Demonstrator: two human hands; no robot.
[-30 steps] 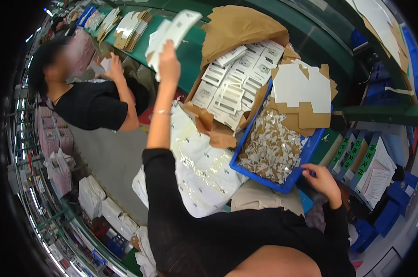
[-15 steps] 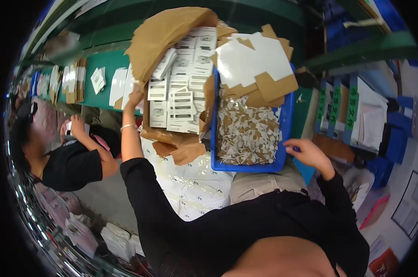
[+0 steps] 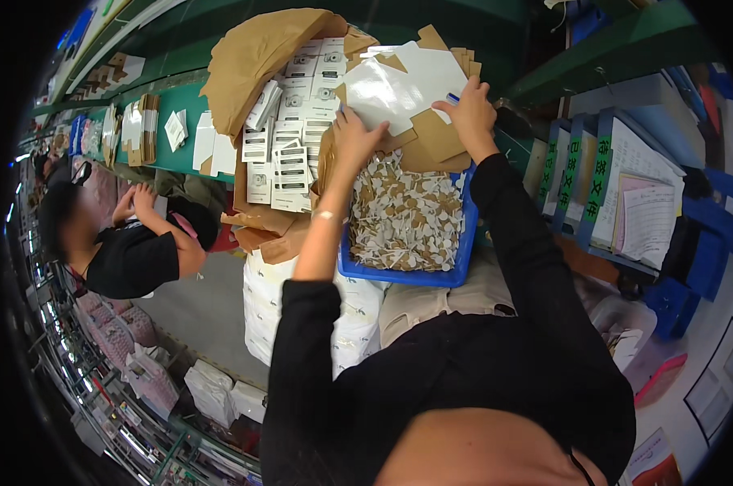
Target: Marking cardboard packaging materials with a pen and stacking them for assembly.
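A stack of flat white and brown cardboard pieces lies over the far end of a blue plastic bin. My left hand is at the stack's left edge, thumb and fingers apart. At the right edge is my right hand, closed around a small blue object whose kind I cannot make out; its fingers touch the cardboard. Small white and brown paper scraps fill the near part of the bin. Left of it stands an open carton lined with brown paper, holding white printed packets.
Blue file holders with papers stand at the right. On the green bench at the left are cardboard pieces and white cards. A co-worker sits at the left. White wrapped bundles lie below the carton.
My left hand has moved from the carton's left side to the cardboard stack's left edge. My right hand has risen from the bin's near right corner to the stack's right edge.
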